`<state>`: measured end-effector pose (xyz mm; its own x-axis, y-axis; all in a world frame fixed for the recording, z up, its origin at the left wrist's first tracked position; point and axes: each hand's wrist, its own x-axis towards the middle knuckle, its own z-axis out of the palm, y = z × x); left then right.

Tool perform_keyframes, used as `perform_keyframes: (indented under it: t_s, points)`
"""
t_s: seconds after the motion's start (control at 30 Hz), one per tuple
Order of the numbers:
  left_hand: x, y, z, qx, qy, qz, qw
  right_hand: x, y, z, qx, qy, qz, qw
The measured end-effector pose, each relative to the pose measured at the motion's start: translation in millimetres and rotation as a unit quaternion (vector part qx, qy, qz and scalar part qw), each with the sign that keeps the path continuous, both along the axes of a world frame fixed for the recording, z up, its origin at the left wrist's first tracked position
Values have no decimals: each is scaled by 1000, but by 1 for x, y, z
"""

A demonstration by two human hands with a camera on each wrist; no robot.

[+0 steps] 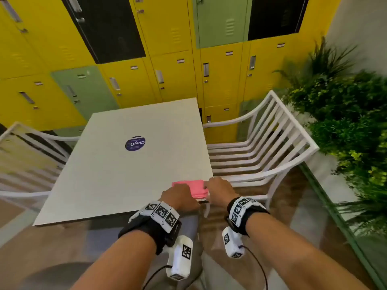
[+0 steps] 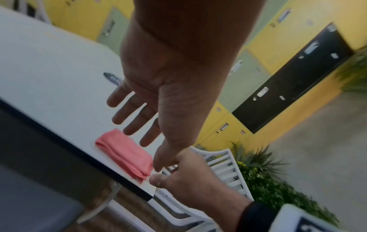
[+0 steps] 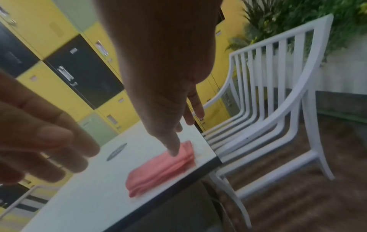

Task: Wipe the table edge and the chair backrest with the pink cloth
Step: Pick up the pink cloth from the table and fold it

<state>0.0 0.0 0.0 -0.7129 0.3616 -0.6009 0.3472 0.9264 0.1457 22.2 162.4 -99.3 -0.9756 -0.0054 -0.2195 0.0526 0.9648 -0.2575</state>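
The folded pink cloth (image 1: 198,188) lies on the white table (image 1: 125,176), at its near right corner close to the near edge (image 1: 104,219). My left hand (image 1: 178,194) hovers over the cloth's left end; in the left wrist view the hand (image 2: 137,119) has straight, spread fingers above the cloth (image 2: 125,154) and holds nothing. My right hand (image 1: 217,186) is at the cloth's right end. In the right wrist view its fingers (image 3: 174,146) point down onto the cloth (image 3: 158,171); contact is unclear. The white slatted chair (image 1: 272,143) stands right of the table, backrest (image 1: 293,126) away from me.
A second white chair (image 1: 27,164) stands left of the table. Yellow, green and black lockers (image 1: 167,49) line the wall behind. Green plants (image 1: 345,114) fill the right side behind the chair. A round blue sticker (image 1: 135,143) sits mid-table.
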Motion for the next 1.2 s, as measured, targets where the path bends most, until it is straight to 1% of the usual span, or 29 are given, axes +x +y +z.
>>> perform_keyframes:
  t_s: [0.07,0.17,0.27,0.37,0.43,0.5,0.6,0.7,0.8,0.9,0.97,1.07,1.13,1.2]
  points:
    - [-5,0,-15,-2,-27,5,1000,-9,-2,-16,10,-8,-15,1000]
    - [-12,-4,-29,-9,-44,31,999,-19,-12,-38,26,-9,1,1000]
    - [-16,-6,-37,-7,-52,40,998,-31,-17,-49,42,2,4,999]
    - [-19,-10,-40,-13,-58,55,997,-40,-20,-51,65,-10,13,998]
    - [-20,-12,-35,-6,-59,68,996,-46,-20,-51,73,-9,22,997]
    - [-20,-13,-20,3,-58,70,996,-48,-20,-50,80,-4,14,997]
    - [-16,-17,5,48,-46,84,994,-48,-27,-35,76,26,-2,997]
    - [-13,-22,27,72,-61,100,990,-44,-32,1,66,58,0,996]
    - [-3,-28,47,131,-63,146,979,-33,-35,55,68,91,-10,994]
    - [6,-33,69,191,-54,162,967,-17,-42,115,67,102,-24,992]
    - [10,-37,87,222,-41,152,962,-3,-50,158,57,122,-32,990]
    - [16,-54,118,260,-6,105,960,22,-65,223,50,166,-29,984]
    - [27,-73,144,275,25,75,958,39,-81,260,28,184,-28,982]
    - [39,-95,167,295,59,67,951,54,-97,289,3,197,-19,980]
